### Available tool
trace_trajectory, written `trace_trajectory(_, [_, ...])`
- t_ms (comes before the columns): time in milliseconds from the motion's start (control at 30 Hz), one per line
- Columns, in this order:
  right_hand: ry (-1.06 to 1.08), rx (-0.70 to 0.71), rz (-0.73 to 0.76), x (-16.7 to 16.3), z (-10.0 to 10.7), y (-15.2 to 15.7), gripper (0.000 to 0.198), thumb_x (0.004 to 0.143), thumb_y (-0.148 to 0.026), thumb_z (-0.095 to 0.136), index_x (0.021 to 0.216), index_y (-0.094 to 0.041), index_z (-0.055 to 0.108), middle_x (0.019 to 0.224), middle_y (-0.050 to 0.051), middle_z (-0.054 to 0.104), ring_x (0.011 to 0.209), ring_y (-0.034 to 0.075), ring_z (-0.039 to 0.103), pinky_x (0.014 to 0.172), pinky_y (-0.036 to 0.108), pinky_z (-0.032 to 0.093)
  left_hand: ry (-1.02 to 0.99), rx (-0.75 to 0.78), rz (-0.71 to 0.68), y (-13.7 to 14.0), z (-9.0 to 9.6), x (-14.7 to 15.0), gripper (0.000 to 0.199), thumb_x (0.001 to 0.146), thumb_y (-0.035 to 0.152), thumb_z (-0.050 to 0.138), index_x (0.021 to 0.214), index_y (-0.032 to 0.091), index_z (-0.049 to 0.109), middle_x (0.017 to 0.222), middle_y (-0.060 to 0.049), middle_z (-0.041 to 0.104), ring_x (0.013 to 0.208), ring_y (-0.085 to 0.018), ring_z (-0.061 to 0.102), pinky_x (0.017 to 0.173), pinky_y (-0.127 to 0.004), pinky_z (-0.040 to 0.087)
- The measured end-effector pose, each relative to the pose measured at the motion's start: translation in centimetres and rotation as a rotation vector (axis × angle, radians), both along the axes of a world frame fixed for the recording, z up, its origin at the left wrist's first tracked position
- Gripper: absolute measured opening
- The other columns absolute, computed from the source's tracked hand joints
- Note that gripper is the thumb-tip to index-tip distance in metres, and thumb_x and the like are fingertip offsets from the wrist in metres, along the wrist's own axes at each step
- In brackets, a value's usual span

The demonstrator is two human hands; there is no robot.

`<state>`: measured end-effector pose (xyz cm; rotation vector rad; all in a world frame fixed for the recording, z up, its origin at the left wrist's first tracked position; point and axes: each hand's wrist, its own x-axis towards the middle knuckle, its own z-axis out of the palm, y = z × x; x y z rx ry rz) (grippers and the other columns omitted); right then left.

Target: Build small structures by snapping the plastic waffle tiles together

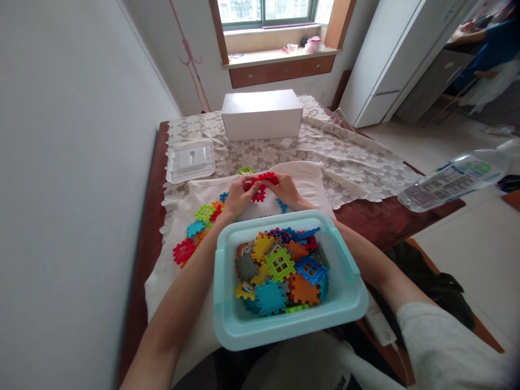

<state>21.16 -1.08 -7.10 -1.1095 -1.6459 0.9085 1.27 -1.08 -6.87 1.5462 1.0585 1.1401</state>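
Note:
Red interlocking plastic building tiles [258, 194] are held between both hands above the white cloth, beyond the tub. My left hand [239, 195] grips them from the left, thumb on top. My right hand [286, 190] has its fingers closed on their right side. How the red pieces join is partly hidden by the fingers. Close to my body is a light-blue tub [349, 303] with many coloured tiles in it, among them a green window tile [280, 264]. Left of my left forearm lie loose tiles, including a red one [184, 251] and a turquoise one [195, 228].
A white box [262, 124] stands at the back of the table, with a clear plastic lid [190, 161] to its left. One green tile [246, 170] lies beyond my hands. At the right edge is a plastic bottle [455, 179]. A person in blue [495, 49] is far right.

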Motion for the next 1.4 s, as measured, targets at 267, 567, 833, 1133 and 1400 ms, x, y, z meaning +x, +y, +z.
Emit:
trace_trajectory(267, [-0.016,0.029,-0.076,0.12,-0.36,0.33,0.034,0.101,-0.058,0.073,0.098,-0.025,0.079,0.095,0.005,0.084,0.101,0.028,0.074,0.093,0.042,0.059,-0.115,-0.051,-0.047,0.20,-0.23,0.01,0.050,0.083,0.047,0.095,0.116,0.015,0.075,0.090,-0.009,0.086,0.077,-0.021,0.080,0.075,-0.032,0.063])
trace_trajectory(567, [-0.014,0.078,-0.087,0.34,-0.31,0.34,0.038,0.097,-0.061,0.074,0.099,-0.025,0.085,0.099,0.008,0.085,0.098,0.031,0.075,0.092,0.046,0.061,-0.076,-0.022,-0.019,0.21,-0.32,-0.08,0.034,0.085,0.039,0.093,0.104,0.016,0.077,0.085,-0.007,0.084,0.073,-0.019,0.078,0.072,-0.031,0.061])
trace_trajectory(833, [-0.023,0.160,-0.093,0.38,-0.07,0.34,0.026,0.098,-0.048,0.076,0.094,-0.024,0.087,0.100,0.008,0.086,0.094,0.029,0.077,0.091,0.042,0.060,-0.050,-0.002,0.005,0.30,-0.53,-0.13,0.032,0.085,0.039,0.093,0.101,0.015,0.077,0.080,-0.007,0.082,0.068,-0.018,0.075,0.067,-0.030,0.057])
trace_trajectory(1133, [-0.024,0.154,-0.089,0.24,-0.06,0.21,0.040,0.100,-0.061,0.070,0.093,-0.025,0.085,0.100,0.008,0.086,0.091,0.028,0.076,0.090,0.042,0.060,-0.054,-0.009,0.006,0.10,-0.21,-0.09,0.036,0.085,0.043,0.093,0.103,0.016,0.077,0.083,-0.007,0.082,0.070,-0.019,0.076,0.069,-0.031,0.059])
trace_trajectory(1400, [0.095,0.114,-0.221,0.17,-0.66,0.71,0.044,0.091,-0.061,0.080,0.116,-0.026,0.075,0.109,0.008,0.083,0.101,0.028,0.076,0.093,0.042,0.063,-0.038,-0.005,0.075,0.12,-0.02,-0.02,0.053,0.092,0.064,0.084,0.117,0.018,0.076,0.084,-0.007,0.082,0.073,-0.021,0.078,0.067,-0.030,0.061])
